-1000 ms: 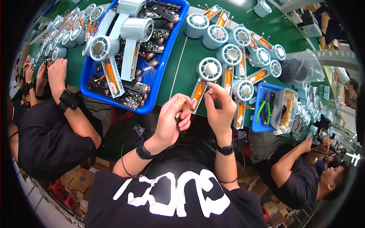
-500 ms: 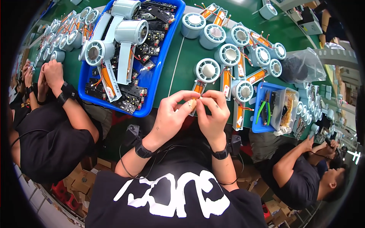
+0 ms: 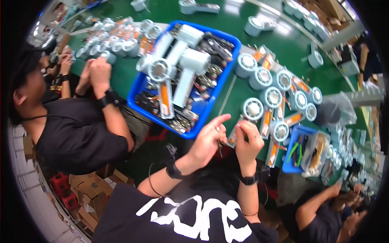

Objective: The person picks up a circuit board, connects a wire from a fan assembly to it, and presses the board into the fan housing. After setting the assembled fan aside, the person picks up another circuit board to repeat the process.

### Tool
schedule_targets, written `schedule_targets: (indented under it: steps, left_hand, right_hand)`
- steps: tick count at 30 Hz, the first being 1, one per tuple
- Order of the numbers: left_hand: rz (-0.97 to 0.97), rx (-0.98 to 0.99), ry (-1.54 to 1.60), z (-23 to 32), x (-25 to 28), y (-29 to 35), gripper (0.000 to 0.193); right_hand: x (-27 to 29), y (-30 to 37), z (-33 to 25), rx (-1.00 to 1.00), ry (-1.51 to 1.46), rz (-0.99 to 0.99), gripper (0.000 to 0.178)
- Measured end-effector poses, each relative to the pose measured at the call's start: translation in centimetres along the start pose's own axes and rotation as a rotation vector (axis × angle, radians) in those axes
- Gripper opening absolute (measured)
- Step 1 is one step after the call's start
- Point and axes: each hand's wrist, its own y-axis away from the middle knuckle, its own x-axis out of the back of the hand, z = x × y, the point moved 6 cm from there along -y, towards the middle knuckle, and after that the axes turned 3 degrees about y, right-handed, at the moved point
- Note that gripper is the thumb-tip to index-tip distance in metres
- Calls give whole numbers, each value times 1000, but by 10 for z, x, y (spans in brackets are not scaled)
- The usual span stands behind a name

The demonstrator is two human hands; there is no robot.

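My left hand (image 3: pixel 207 142) is beside the blue tray's near corner, index finger stretched out and the other fingers curled. A small, thin dark piece (image 3: pixel 221 149) shows under those curled fingers; its kind is unclear. Just to the right, my right hand (image 3: pixel 249 141) has thumb and fingers pinched together, and whatever lies between them is too small to make out. Directly beyond it is a pale blue handheld fan (image 3: pixel 253 108) with a round head. Its handle (image 3: pixel 232 137) runs toward me between my hands, partly hidden.
A blue tray (image 3: pixel 135 101) holds dark circuit boards (image 3: pixel 184 121) and several fan housings (image 3: pixel 190 60). More fans with orange batteries (image 3: pixel 266 122) lie to the right, near a blue bin (image 3: pixel 287 166) with green-handled pliers (image 3: pixel 298 150). A co-worker (image 3: pixel 81 121) works at left, others at right.
My hands, fingertips together before, have moved apart, and my left index finger has straightened. The view has swung, so tray and fans appear farther right and lower.
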Motion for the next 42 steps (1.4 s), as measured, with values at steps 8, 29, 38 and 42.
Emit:
schedule_targets:
  steps: [8,29,38,42]
  left_hand:
    - [-71,-36,-265,18,-18,31,51]
    - [-17,-114,-263,10,-4,-6,49]
    - [7,-102,-260,7,3,-8,52]
    - [34,-232,-356,12,-3,-7,49]
  right_hand:
    - [2,5,1,-81,-2,-36,16]
    - [9,-13,4,-86,-2,-185,12]
    - [6,-23,2,21,10,-258,14]
    - [7,-23,5,-32,-36,-272,14]
